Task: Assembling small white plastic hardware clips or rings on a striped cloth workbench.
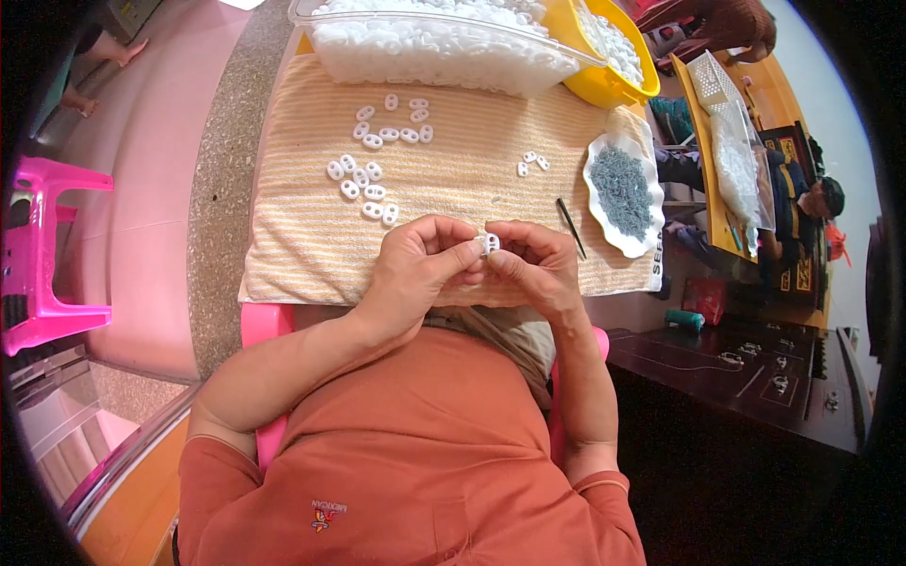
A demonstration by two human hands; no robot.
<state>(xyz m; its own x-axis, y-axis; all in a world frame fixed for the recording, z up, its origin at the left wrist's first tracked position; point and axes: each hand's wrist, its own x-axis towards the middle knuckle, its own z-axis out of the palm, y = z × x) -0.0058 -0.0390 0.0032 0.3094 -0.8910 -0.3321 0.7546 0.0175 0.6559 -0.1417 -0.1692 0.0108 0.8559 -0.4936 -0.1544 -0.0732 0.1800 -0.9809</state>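
Above the near edge of a striped towel (472, 203), a small white plastic oval piece with two holes (492, 243) is pinched between my hands. My left hand (422, 262) is closed, thumb against the forefinger at the piece's left side. My right hand (540, 266) is closed too and grips its right side between thumb and finger. The fingers hide part of it. Similar loose white two-holed pieces (360, 177) lie in clusters to the left. A few smaller white pieces (529, 158) lie right of centre. A thin black stick (571, 227) rests beyond my right hand.
At the far side stand a clear bin (444, 42) heaped with white pieces and a yellow tub (604, 90). A scalloped white plate (630, 247) of small grey parts sits at the right. Pink stool (57, 255) at left; other people (812, 203) farther right.
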